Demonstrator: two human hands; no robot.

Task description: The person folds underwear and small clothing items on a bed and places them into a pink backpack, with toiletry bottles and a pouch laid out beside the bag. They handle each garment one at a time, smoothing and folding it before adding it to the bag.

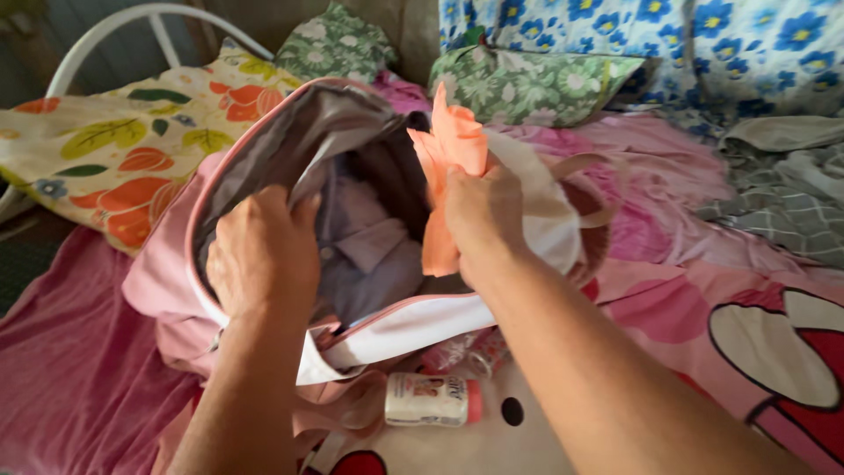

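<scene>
Backpack (264,158), pink with a grey lining, lies unzipped on the bed in front of you, its mouth gaping toward you. Nearest you, a small white bottle with a pink cap (432,400) lies on its side on the cartoon-print bedsheet (703,343), just below the bag's white-trimmed edge. Your left hand (262,255) clutches the near rim of the opening, fingers curled over the lining. Your right hand (482,215) is clenched around an orange cloth (453,141), holding it at the bag's mouth, its lower end hanging inside. Within the bag you can see folded lilac clothing (369,246); whatever sits deeper is in shadow and hard to make out. Beyond lie a leaf-print pillow (132,149) and two green floral pillows (527,84), with a blue-flowered sheet (703,35) cut off at the top.
</scene>
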